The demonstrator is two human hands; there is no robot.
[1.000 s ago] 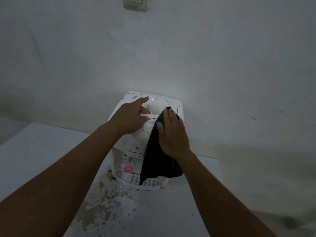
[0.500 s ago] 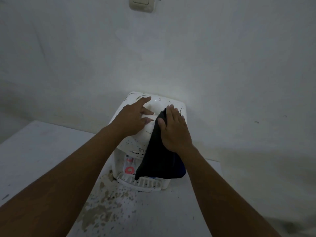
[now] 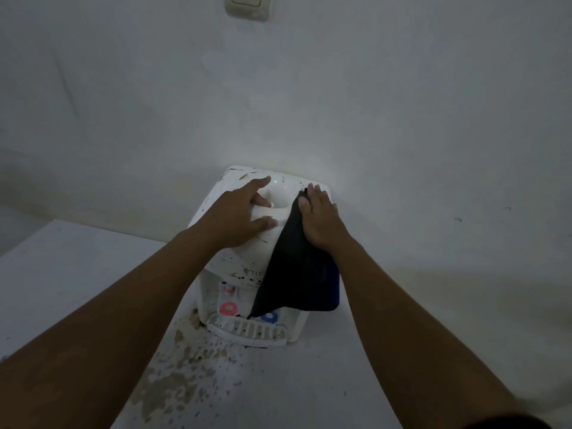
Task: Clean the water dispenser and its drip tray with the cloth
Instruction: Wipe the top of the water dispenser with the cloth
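A small white plastic water dispenser with dark specks on its shell stands on a white table, with its back close to the pale wall. The left hand lies flat on the top of the dispenser, at the left side; its fingers are straight and spread, they grasp nothing, and the index finger reaches to the rim of the round hollow in the top. The right hand presses a dark, nearly black cloth on the right part of the top, with the fingers almost straight over the cloth. The cloth hangs down from under this hand over the front right side of the dispenser and covers part of the blue tap. The pink tap beside it is uncovered. Under the taps, the white slotted drip tray sits at the foot of the dispenser. Brown stains are spread on the table before the tray. A pale wall switch is at the top edge.
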